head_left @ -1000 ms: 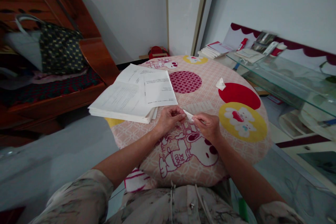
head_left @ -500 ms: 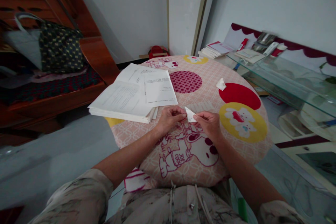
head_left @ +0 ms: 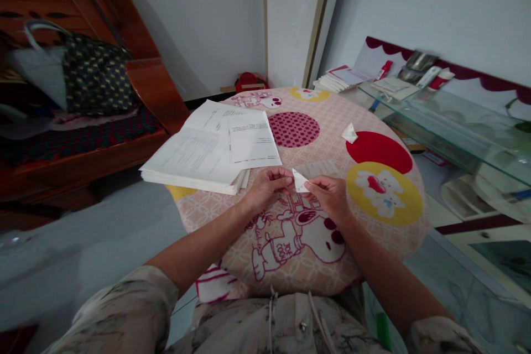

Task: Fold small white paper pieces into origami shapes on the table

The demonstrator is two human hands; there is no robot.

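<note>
A small white piece of folded paper (head_left: 299, 182), shaped like a triangle, is held up just above the table. My right hand (head_left: 329, 193) pinches its lower right edge between thumb and fingers. At the paper's left edge, my left hand (head_left: 269, 187) is closed in a pinch, its fingertips against that side. Another folded white paper piece (head_left: 349, 133) lies by the red circle on the tablecloth, beyond my right hand. To the left rests a thick stack of printed sheets (head_left: 199, 157).
The round table has a patterned pink tablecloth (head_left: 307, 282). On the right stands a glass-topped cabinet (head_left: 464, 133) with a pile of papers (head_left: 338, 78) and small items. A wooden bench (head_left: 157, 94) with a dark patterned bag (head_left: 97, 74) is on the left.
Almost nothing differs. Both hands stay at the folded paper with only a very slight shift of the fingers.
</note>
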